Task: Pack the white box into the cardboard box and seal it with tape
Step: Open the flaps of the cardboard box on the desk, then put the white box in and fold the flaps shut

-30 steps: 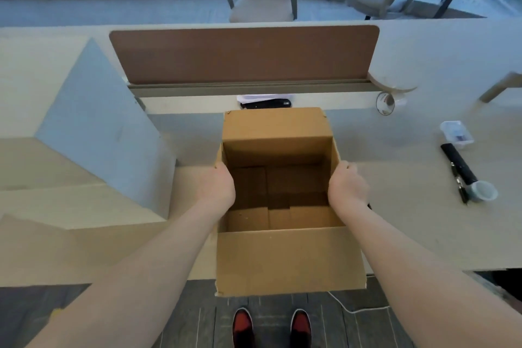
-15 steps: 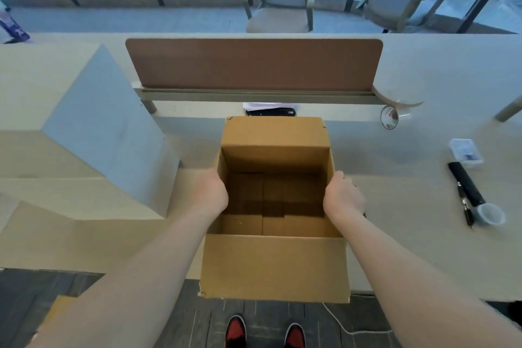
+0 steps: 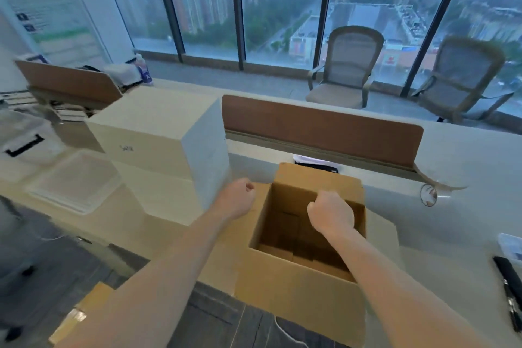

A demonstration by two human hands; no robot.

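Open brown cardboard box at desk edge. Large white rectangular box set at 10 o'clock, untouched. L hand, R hand: fingers curled, nothing gripped. Risk: corner jammed in opening if lowered tilted.

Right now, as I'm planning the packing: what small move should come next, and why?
Probably move the left hand and right hand over to the white box. The cardboard box stands open and looks empty, the white box sits to its left, and both hands hold nothing.
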